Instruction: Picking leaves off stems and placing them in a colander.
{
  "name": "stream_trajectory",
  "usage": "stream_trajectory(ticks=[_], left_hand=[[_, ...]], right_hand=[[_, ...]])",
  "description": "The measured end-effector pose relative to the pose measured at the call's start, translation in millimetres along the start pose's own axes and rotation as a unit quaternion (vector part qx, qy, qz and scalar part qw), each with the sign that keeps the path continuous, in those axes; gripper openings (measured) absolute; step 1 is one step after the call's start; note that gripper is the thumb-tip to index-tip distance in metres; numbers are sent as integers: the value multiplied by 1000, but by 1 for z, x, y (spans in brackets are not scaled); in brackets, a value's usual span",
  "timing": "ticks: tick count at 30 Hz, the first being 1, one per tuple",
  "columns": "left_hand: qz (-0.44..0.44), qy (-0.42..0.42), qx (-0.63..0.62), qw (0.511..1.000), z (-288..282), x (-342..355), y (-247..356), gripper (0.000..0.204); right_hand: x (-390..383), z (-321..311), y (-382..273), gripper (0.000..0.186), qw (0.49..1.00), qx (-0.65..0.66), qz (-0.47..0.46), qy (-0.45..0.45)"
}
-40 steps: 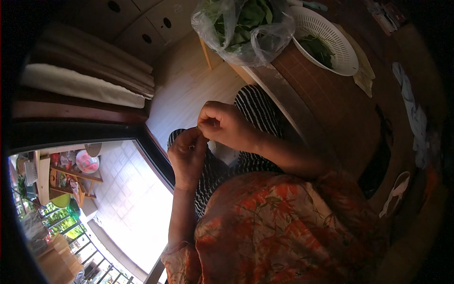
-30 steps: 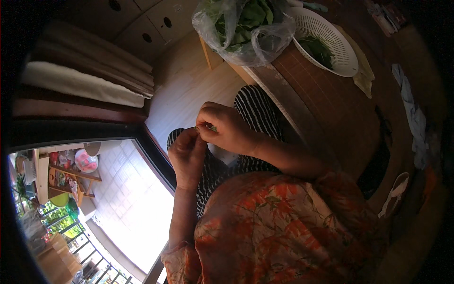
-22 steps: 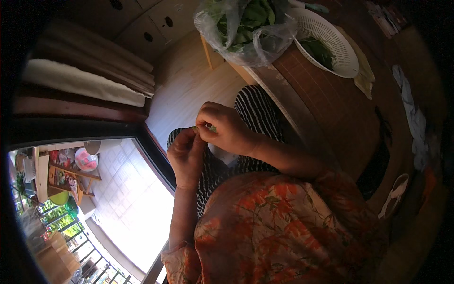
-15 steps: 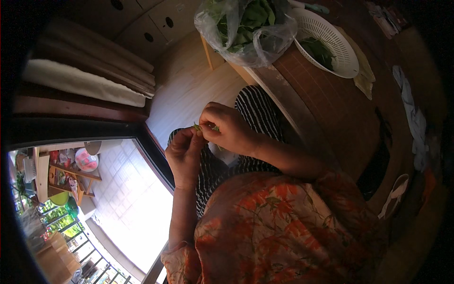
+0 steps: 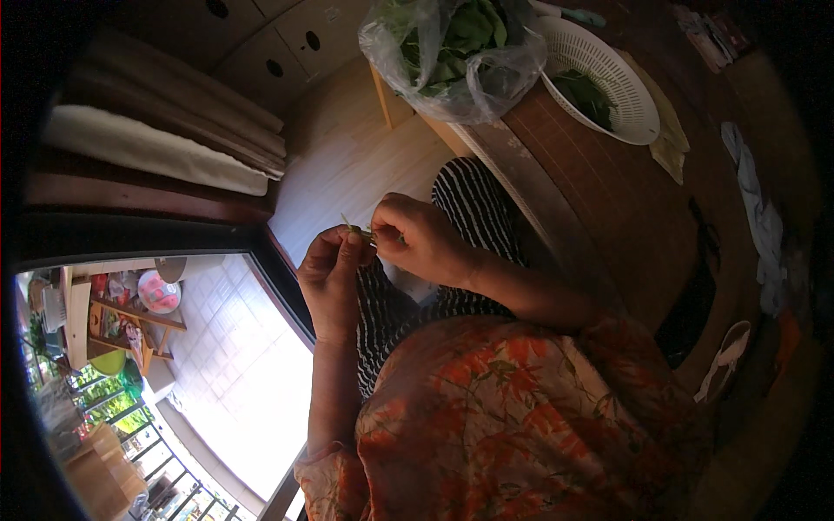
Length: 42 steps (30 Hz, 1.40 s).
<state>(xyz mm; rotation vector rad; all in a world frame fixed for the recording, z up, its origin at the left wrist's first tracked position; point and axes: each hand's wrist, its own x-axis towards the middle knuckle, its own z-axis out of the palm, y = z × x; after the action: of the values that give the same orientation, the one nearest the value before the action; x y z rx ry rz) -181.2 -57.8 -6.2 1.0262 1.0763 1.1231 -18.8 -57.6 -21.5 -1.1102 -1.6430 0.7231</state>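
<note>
My left hand [image 5: 332, 273] and my right hand [image 5: 415, 239] meet over my striped knees. Both pinch a small, thin green stem [image 5: 346, 221], its tip poking up from my left fingers. Above them, on the brown table [image 5: 573, 208], a clear plastic bag [image 5: 473, 82] holds leafy greens [image 5: 465, 30]. Beside it stands a white slotted oval basket [image 5: 638, 117] with some green leaves [image 5: 578, 91] inside.
A curtain [image 5: 156, 148] hangs at left by a dark door frame [image 5: 139, 234], with a bright tiled balcony [image 5: 226, 356], wooden shelves and a railing beyond. A pale cabinet [image 5: 287, 48] stands behind. Cloths [image 5: 751, 208] and a sandal [image 5: 725, 356] lie at the right.
My left hand has moved slightly left and up, away from my right fingers. More of the green stem now shows between the hands, its tip sticking upward.
</note>
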Motion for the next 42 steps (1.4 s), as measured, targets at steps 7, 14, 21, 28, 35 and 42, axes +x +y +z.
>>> stream_trajectory(ticks=[7, 14, 21, 28, 35, 42], left_hand=[[-26, -35, -27, 999, -1, 1, 1, 15], [-4, -51, 38, 998, -1, -3, 1, 13], [5, -25, 67, 997, -6, -3, -4, 14], [22, 21, 157, 987, -5, 0, -7, 10], [222, 6, 382, 897, -16, -12, 5, 10], [330, -3, 487, 809, -23, -9, -7, 12]], right_hand=[[-3, 1, 4, 9, 997, 70, 44, 5], [7, -7, -8, 9, 999, 36, -18, -1], [9, -3, -9, 11, 997, -34, -59, 40], [11, -4, -7, 10, 999, -24, -42, 14], [11, -2, -20, 12, 995, -83, -36, -49], [-4, -2, -21, 18, 987, -133, -4, -85]])
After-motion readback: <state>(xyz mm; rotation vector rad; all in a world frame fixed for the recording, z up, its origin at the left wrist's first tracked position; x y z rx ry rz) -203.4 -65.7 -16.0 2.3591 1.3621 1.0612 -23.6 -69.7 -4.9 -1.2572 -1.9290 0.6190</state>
